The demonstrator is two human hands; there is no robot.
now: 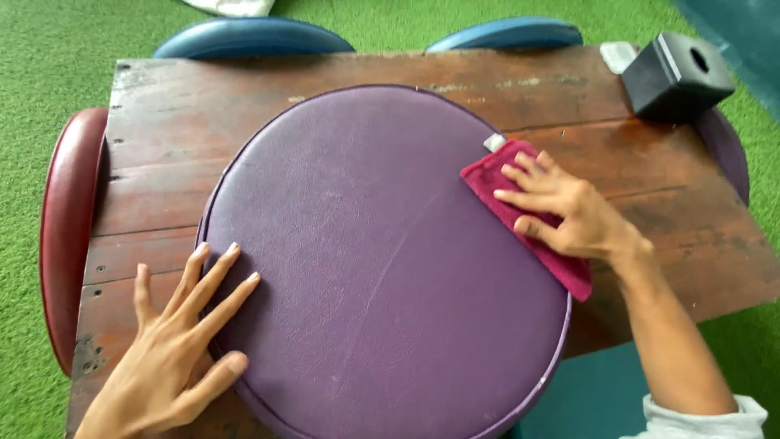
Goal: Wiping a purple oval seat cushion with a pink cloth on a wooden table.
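Purple round cushion [382, 268]: laid flat on wooden table [162, 162], overhanging its near edge. Steadied by left hand [175, 349], fingers spread flat. Red cloth [524, 215] pressed under right hand [565, 211], fingers extended. Risk judged: cushion pushed off the edge if steadying slackens.

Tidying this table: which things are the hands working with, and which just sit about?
In use: purple round cushion, maroon cloth, left hand, right hand.
Lying about: black box, white packet, wooden table.
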